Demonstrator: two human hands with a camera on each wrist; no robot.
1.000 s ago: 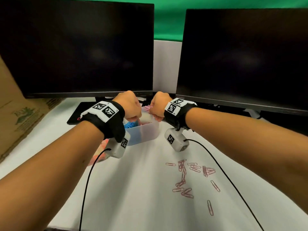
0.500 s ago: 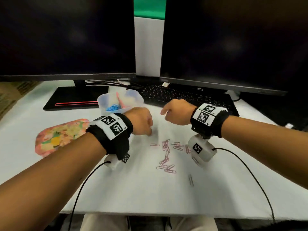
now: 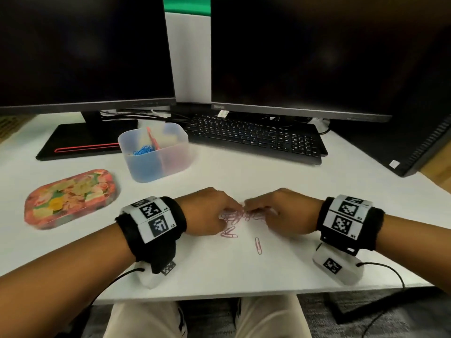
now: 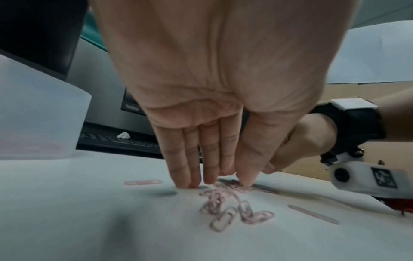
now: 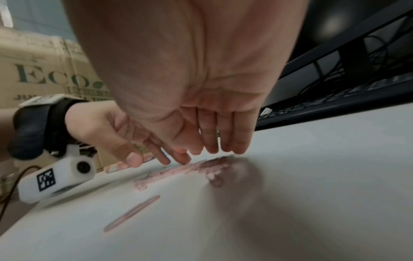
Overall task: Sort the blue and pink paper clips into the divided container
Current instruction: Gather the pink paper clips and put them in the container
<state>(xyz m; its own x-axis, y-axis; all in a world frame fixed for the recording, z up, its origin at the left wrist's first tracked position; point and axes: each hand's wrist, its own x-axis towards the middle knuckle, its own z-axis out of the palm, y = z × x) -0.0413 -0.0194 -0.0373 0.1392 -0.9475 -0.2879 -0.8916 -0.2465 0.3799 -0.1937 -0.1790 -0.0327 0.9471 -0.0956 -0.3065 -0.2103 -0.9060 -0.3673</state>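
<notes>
While blue clips (image 3: 144,150) already sit in container (image 3: 170,162) far left, its left cell, pink clips (image 3: 240,215) mostly lie on table (image 3: 244,269), near centre. Left hand (image 3: 207,211), right hand (image 3: 283,211): fingers straight, tips down raking pile together, nothing held. Few pinks in container; bulk left.

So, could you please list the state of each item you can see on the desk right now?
Translucent plastic divided container: upright, open, blue clips in the left compartment.
Pink paper clips: loose heap on the white desk, unsorted.
Left hand: fingertips down on the heap.
Right hand: fingertips at the heap.
Floral tin lid: lying flat.
Two monitors: dark.
</notes>
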